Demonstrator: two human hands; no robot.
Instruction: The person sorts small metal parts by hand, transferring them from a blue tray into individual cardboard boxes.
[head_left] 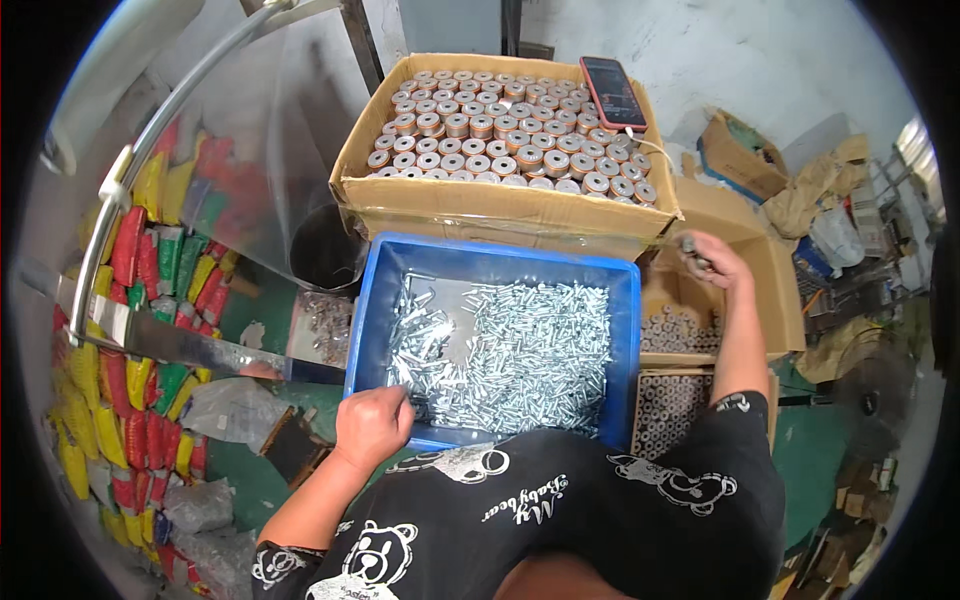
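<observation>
Picking step, probably: right hand (722, 264) clutches metal pieces (690, 246), left hand (374, 424) curled at blue bin (500, 250), contents unclear; next move calls for firm grip.

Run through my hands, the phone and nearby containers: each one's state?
Left hand: fingers curled, contents hidden
Right hand: holding small gray pieces
Phone: screen lit
Blue bin: open, holding loose screws
Back carton: open, filled with cylinders
Right carton: open, partly filled
Lower right carton: open, visibly packed

Screws (545, 350) lie in a bin (624, 350). Behind it stands a box (500, 205) of rollers (455, 125), a phone (612, 92) at its right side. Right of the bin, a carton (768, 290) holds cylinders (680, 330); before that, another (773, 400) holds more.
</observation>
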